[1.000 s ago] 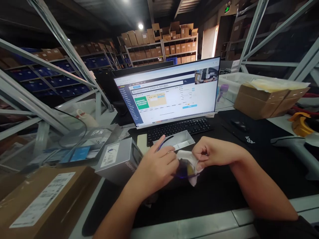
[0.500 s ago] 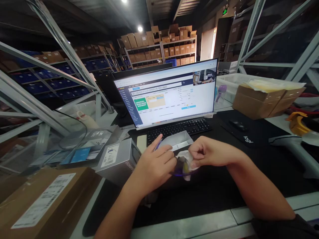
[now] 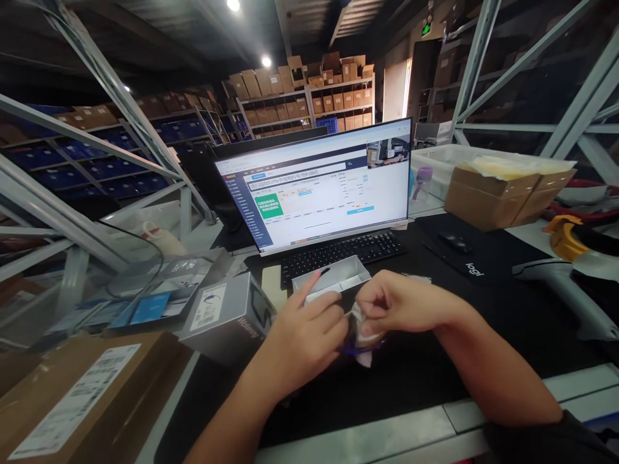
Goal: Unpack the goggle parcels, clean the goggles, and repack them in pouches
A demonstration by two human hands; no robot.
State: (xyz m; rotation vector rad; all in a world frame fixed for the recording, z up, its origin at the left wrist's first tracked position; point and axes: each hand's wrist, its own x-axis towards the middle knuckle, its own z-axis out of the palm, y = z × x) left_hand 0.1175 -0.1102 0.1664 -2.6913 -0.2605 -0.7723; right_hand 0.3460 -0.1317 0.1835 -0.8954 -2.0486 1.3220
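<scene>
My left hand (image 3: 309, 335) is closed around a thin, curved blue-purple band (image 3: 360, 351) with its index finger stretched out. The band's kind is hard to make out, since my fingers hide most of it. A crumpled white cloth or tissue (image 3: 366, 359) is pinched in my right hand (image 3: 394, 303), against the band. Just beyond my hands lies an open light-grey box (image 3: 345, 270). To the left of my left hand stands a grey printed carton (image 3: 222, 316) with a white label and a picture of a dark looped item.
A monitor (image 3: 314, 187) stands behind a black keyboard (image 3: 333, 251). On the right are a mouse (image 3: 454, 242), a handheld scanner (image 3: 565, 290), yellow tape (image 3: 573, 238) and a cardboard box (image 3: 488, 193). A labelled brown carton (image 3: 120, 399) is at the near left.
The view has shifted slightly. My right hand and the white cloth have moved a little to the left, closer to my left hand. Both hands keep their hold.
</scene>
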